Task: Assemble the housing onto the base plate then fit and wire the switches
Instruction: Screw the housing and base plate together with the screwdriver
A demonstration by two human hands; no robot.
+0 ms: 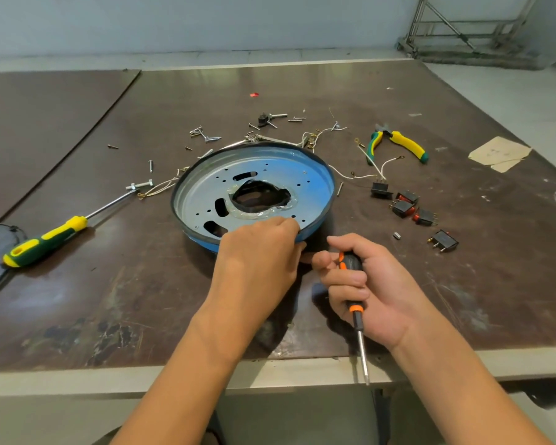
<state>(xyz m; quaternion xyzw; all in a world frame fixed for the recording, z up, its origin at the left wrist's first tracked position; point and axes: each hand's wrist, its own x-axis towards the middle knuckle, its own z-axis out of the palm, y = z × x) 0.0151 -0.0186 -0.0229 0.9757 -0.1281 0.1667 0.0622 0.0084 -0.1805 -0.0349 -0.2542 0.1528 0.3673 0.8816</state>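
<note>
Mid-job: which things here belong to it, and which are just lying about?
Job: round blue metal dish, gripped by left hand; black-orange screwdriver in right hand; black rocker switches; white wires; loose screws.
Idle: yellow-green pliers, yellow-green screwdriver, tan paper scrap.

1. I am seeing the housing (316, 176) showing blue, with a black rim.
2. The near screwdriver (351, 267) is showing black and orange.
3. The left screwdriver (45, 240) and the far-right pliers (408, 144) are showing yellow and green.
4. The right switches (403, 208) are showing black and red.
</note>
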